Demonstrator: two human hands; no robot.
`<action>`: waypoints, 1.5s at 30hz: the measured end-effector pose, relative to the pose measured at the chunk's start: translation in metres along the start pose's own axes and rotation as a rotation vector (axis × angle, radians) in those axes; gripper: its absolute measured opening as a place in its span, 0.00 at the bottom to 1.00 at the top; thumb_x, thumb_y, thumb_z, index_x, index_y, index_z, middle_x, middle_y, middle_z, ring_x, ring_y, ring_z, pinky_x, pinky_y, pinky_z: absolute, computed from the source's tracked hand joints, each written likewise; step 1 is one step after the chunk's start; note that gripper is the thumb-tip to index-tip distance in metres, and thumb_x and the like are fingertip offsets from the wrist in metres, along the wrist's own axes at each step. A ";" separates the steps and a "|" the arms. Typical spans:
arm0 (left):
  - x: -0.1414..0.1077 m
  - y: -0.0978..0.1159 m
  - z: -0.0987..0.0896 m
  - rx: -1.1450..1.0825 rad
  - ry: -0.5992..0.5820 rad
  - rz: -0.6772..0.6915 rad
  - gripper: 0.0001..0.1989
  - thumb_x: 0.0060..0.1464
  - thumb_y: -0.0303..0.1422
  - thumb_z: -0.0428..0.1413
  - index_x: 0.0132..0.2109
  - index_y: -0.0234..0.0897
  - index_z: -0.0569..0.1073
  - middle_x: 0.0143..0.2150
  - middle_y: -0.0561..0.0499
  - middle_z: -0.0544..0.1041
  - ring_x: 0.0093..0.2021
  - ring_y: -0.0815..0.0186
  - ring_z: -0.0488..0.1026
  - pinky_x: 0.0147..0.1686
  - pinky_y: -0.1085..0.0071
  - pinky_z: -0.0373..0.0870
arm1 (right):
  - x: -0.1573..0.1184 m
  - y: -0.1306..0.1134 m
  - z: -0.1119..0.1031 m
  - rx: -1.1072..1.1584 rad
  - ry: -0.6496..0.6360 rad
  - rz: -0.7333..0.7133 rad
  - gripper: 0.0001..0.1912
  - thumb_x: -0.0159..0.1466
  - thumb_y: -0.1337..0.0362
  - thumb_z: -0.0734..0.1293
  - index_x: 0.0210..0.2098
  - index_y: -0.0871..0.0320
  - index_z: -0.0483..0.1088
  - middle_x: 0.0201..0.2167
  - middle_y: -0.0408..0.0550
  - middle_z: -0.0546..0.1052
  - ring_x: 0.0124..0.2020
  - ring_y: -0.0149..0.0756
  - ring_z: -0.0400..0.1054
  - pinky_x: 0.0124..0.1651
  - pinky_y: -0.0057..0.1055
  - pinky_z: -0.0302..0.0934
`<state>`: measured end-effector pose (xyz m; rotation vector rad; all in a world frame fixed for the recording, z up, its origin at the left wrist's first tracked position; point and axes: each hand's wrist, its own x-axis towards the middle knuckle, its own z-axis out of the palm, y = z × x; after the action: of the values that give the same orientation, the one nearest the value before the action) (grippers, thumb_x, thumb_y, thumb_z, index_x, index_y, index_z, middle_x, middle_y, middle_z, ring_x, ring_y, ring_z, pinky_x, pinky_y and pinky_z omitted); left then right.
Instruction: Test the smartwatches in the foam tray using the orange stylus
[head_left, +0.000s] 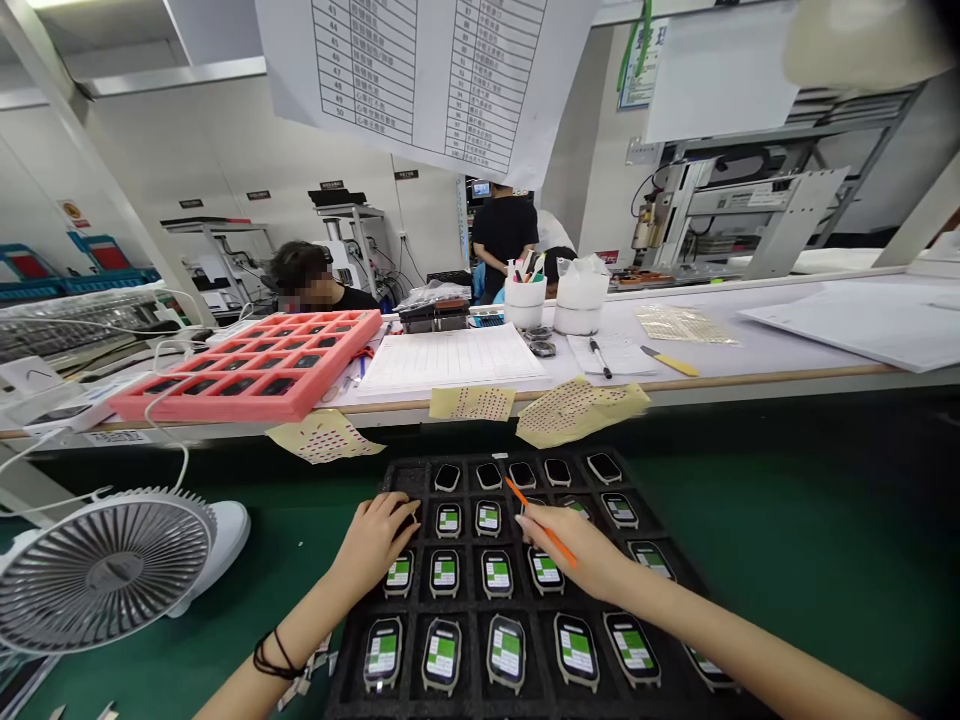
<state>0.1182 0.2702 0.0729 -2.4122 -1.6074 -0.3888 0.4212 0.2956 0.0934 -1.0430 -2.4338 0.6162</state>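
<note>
A black foam tray holds rows of smartwatch bodies without straps. Most of their screens are lit green and white, while the back row, such as this watch, is dark. My left hand reaches into the left cell of the second row, its fingers bent around the edge of a watch that they mostly hide. In my right hand is a slim orange stick, pinched between the fingers and slanting up toward the back row. That hand hovers over the middle-right cells and covers some watches.
At left stands a white fan. A raised shelf behind the tray carries a pink foam tray, paper sheets, a pen and a yellow-handled knife. A printed sheet hangs overhead. Other people are in the background.
</note>
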 end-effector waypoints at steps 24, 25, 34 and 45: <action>0.050 0.027 -0.013 -0.736 -0.450 -0.152 0.27 0.41 0.32 0.63 0.51 0.37 0.71 0.27 0.56 0.72 0.30 0.62 0.72 0.30 0.71 0.66 | 0.068 -0.004 0.048 0.486 0.041 0.283 0.12 0.66 0.69 0.55 0.41 0.59 0.69 0.28 0.48 0.75 0.30 0.39 0.72 0.32 0.32 0.62; 0.052 0.024 -0.012 -0.776 -0.460 -0.150 0.27 0.38 0.31 0.64 0.50 0.37 0.72 0.25 0.57 0.70 0.29 0.63 0.71 0.28 0.72 0.65 | 0.068 -0.002 0.045 0.539 0.038 0.295 0.12 0.67 0.67 0.54 0.42 0.59 0.68 0.24 0.45 0.73 0.25 0.37 0.71 0.27 0.30 0.60; 0.067 0.036 -0.008 -1.199 -0.270 -0.218 0.28 0.47 0.37 0.60 0.55 0.36 0.64 0.42 0.47 0.74 0.39 0.65 0.72 0.35 0.71 0.68 | 0.031 0.014 -0.011 0.965 -0.039 0.323 0.24 0.58 0.49 0.67 0.46 0.57 0.63 0.23 0.41 0.71 0.22 0.37 0.73 0.16 0.23 0.54; 0.072 0.087 0.005 -1.424 -0.052 -0.366 0.20 0.55 0.45 0.53 0.49 0.37 0.68 0.37 0.50 0.72 0.28 0.69 0.71 0.21 0.76 0.59 | 0.011 0.023 -0.012 1.132 -0.067 0.222 0.27 0.54 0.56 0.73 0.50 0.54 0.63 0.44 0.51 0.71 0.29 0.34 0.73 0.19 0.23 0.57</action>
<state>0.2261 0.3015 0.0896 -2.8122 -2.1847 -2.1499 0.4337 0.3207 0.0933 -0.7515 -1.5258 1.8027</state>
